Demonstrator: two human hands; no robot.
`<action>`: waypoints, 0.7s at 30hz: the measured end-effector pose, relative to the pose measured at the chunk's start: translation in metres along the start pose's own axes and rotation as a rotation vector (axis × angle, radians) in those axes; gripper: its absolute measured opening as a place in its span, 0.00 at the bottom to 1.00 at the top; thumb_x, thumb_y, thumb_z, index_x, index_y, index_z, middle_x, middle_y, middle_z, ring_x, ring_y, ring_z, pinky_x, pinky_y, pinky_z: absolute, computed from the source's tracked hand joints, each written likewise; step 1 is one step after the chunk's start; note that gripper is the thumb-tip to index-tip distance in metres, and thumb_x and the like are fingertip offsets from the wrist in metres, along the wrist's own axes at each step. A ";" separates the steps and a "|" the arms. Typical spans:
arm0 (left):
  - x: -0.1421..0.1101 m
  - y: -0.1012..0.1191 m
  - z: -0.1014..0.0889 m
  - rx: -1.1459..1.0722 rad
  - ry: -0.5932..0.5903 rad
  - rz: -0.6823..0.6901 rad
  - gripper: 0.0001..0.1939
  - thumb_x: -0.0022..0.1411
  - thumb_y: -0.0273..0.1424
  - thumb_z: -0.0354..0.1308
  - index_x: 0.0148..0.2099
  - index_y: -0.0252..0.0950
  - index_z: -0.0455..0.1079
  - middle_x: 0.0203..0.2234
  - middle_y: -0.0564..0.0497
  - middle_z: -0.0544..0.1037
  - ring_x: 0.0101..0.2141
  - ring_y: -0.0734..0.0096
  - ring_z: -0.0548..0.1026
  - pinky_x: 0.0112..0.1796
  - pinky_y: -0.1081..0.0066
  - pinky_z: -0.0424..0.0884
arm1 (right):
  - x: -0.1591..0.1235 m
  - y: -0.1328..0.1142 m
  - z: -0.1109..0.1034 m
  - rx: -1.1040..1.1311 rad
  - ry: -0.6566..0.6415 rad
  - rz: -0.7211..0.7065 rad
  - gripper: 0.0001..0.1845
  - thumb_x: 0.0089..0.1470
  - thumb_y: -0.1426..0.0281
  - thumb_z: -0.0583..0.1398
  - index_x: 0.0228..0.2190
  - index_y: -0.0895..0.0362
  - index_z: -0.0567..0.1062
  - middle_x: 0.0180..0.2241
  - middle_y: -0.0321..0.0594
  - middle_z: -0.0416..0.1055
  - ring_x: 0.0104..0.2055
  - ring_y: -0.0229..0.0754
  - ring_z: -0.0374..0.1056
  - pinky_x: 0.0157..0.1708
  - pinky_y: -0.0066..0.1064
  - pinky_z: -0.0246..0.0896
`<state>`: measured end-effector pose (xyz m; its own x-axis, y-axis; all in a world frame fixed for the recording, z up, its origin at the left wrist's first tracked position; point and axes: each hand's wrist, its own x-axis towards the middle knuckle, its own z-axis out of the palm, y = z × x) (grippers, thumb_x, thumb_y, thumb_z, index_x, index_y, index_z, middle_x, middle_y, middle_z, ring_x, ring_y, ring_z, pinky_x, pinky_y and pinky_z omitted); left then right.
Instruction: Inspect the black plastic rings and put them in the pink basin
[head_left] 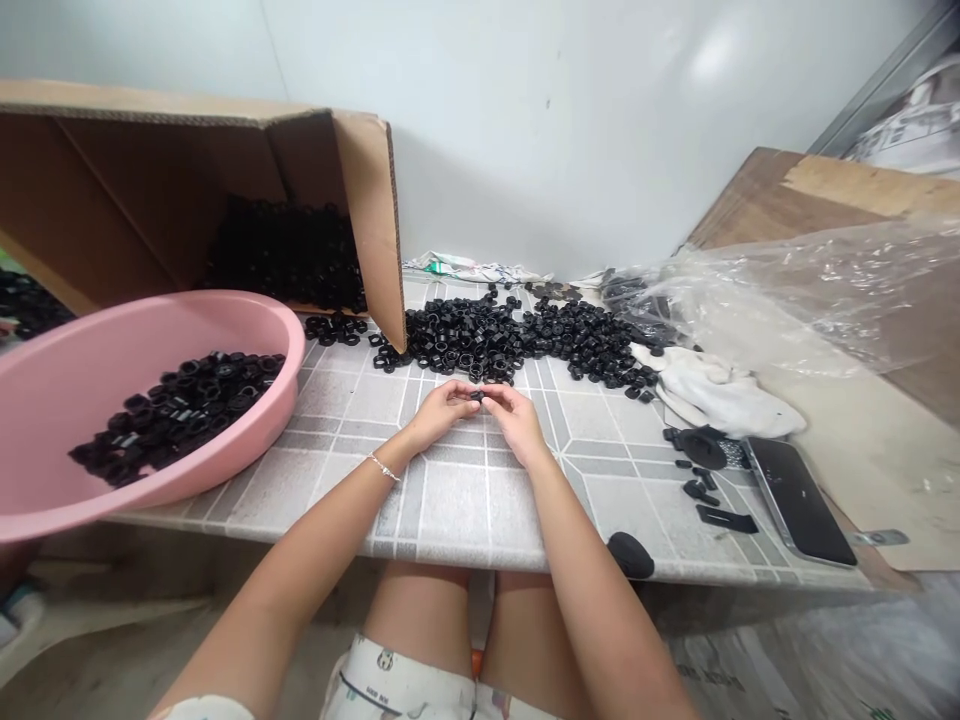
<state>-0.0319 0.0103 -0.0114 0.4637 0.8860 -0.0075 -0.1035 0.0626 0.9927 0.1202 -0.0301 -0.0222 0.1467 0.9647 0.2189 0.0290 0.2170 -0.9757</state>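
Note:
Between the fingertips of both hands is a small black plastic part (477,396), mostly covered by the fingers. My left hand (442,413) pinches it from the left, and a thin bracelet circles that wrist. From the other side my right hand (514,420) closes on the same part. Just beyond the fingers spreads a heap of black ring-shaped parts (465,335), with a pile of smaller black pieces (581,335) joining it on the right.
A pink basin (277,420) with black parts overhangs the table's left edge. Behind it a cardboard box (367,200) lies open on its side. On the right are a white cloth (724,390), a phone (799,500), clear plastic sheeting (810,290) and loose black pieces (726,518).

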 end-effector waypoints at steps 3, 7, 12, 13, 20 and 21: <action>-0.002 0.000 0.000 -0.004 0.000 -0.008 0.19 0.46 0.32 0.68 0.39 0.32 0.67 0.33 0.51 0.76 0.32 0.73 0.75 0.42 0.67 0.71 | -0.001 0.003 0.001 -0.033 -0.002 -0.010 0.15 0.47 0.60 0.63 0.36 0.56 0.77 0.39 0.43 0.78 0.44 0.47 0.72 0.50 0.43 0.63; -0.006 0.001 0.003 -0.019 0.027 0.026 0.19 0.45 0.34 0.69 0.37 0.32 0.66 0.33 0.51 0.77 0.32 0.73 0.75 0.41 0.67 0.71 | -0.002 0.004 0.003 -0.030 0.017 -0.038 0.15 0.48 0.59 0.62 0.35 0.55 0.77 0.41 0.44 0.77 0.46 0.48 0.72 0.51 0.44 0.63; -0.008 0.002 0.004 0.012 0.034 0.057 0.19 0.46 0.34 0.69 0.37 0.33 0.66 0.36 0.50 0.77 0.32 0.73 0.75 0.41 0.68 0.71 | -0.003 0.004 0.003 -0.034 0.019 -0.046 0.13 0.47 0.61 0.62 0.34 0.56 0.77 0.41 0.44 0.77 0.46 0.49 0.72 0.52 0.44 0.63; -0.008 0.002 0.004 0.018 0.034 0.060 0.19 0.46 0.34 0.69 0.37 0.33 0.66 0.36 0.49 0.77 0.33 0.73 0.75 0.41 0.67 0.71 | -0.003 0.004 0.003 -0.037 0.020 -0.053 0.12 0.48 0.62 0.62 0.34 0.56 0.77 0.41 0.44 0.77 0.46 0.49 0.72 0.52 0.44 0.63; -0.005 0.004 0.003 0.015 -0.014 0.054 0.20 0.48 0.37 0.68 0.40 0.32 0.69 0.38 0.48 0.76 0.36 0.70 0.76 0.45 0.64 0.72 | -0.004 -0.001 0.006 -0.184 0.045 -0.165 0.12 0.52 0.65 0.57 0.38 0.55 0.76 0.40 0.44 0.74 0.43 0.46 0.70 0.48 0.42 0.65; -0.004 0.003 0.003 -0.001 -0.026 0.050 0.21 0.48 0.38 0.68 0.41 0.32 0.69 0.39 0.48 0.76 0.37 0.70 0.76 0.45 0.64 0.72 | -0.004 -0.002 0.006 -0.211 0.048 -0.184 0.12 0.53 0.66 0.57 0.38 0.55 0.75 0.40 0.44 0.73 0.43 0.46 0.70 0.48 0.42 0.65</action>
<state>-0.0315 0.0059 -0.0076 0.4809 0.8756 0.0450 -0.1277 0.0192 0.9916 0.1140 -0.0334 -0.0215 0.1666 0.9027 0.3967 0.2642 0.3467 -0.9000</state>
